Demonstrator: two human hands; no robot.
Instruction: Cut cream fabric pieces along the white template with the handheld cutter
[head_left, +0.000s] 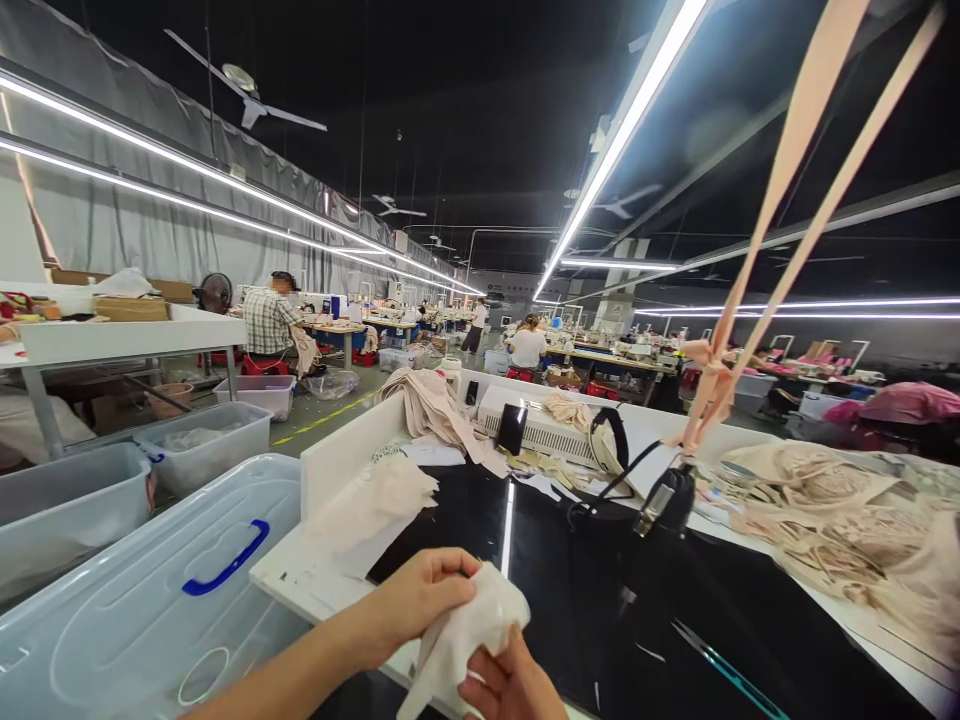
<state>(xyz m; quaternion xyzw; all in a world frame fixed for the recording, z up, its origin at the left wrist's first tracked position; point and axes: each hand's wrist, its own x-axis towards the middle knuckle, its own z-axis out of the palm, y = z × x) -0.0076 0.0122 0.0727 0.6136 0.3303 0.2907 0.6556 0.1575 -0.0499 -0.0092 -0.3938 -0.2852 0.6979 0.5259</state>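
A piece of white fabric point(491, 605) is held up over the front edge of the worktable, its lower end hanging down. My left hand point(420, 600) pinches its upper left side between thumb and fingers. At the lower right, my right hand point(514, 680) grips the same fabric, with part of that hand cut off by the frame. Beyond them lies a black work surface point(570, 560). Teal-handled tweezers point(727, 665) rest on it to the right. A pile of pale cut fabric pieces point(375, 510) lies left of the black surface.
A small black device point(667, 500) hangs from peach straps point(757, 260). Beige garments point(847, 510) are heaped at the right, and more beige fabric point(442, 410) lies at the back. A lidded plastic bin point(150, 590) stands left. Other people sit at machines farther off.
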